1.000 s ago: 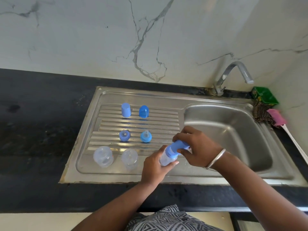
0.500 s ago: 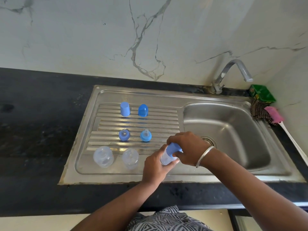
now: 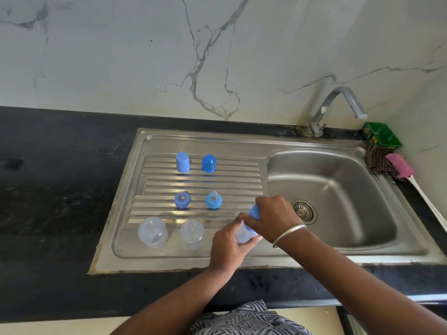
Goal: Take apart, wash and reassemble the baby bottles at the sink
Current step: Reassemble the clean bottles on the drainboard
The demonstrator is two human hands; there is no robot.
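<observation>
At the near edge of the black bench [image 3: 60, 213], a patterned garment [image 3: 242, 320] is seen at the bottom of the view, and both forearms are extended over the steel sink unit [image 3: 242, 141]. A clear baby bottle [image 3: 244, 234] is held above the near part of the draining board, close to the basin's left rim; its body is gripped by the curled fingers of the left hand [image 3: 227, 247], while its blue cap [image 3: 254, 211] is enclosed by the right hand [image 3: 273, 215], whose fingers are wrapped down over the top. A metal bangle [image 3: 289, 234] is worn on the right wrist. Along the near edge of the draining board, to the left of the hands, two clear bottle bodies [image 3: 152, 232] [image 3: 191, 234] are set side by side. On the ribbed middle of the board, a darker blue ring with teat [image 3: 182, 200] and a lighter blue ring with teat [image 3: 213, 200] are placed apart from each other. Toward the far edge of the ribs, a pale blue cap [image 3: 182, 162] and a translucent blue cap [image 3: 209, 163] are stood upright. The basin with its drain [image 3: 303, 211] occupies the right side. At the far right corner of the bench, a tap [image 3: 338, 107], a green box [image 3: 381, 136], a dark cloth [image 3: 377, 160] and a pink-headed brush [image 3: 401, 165] are found.
</observation>
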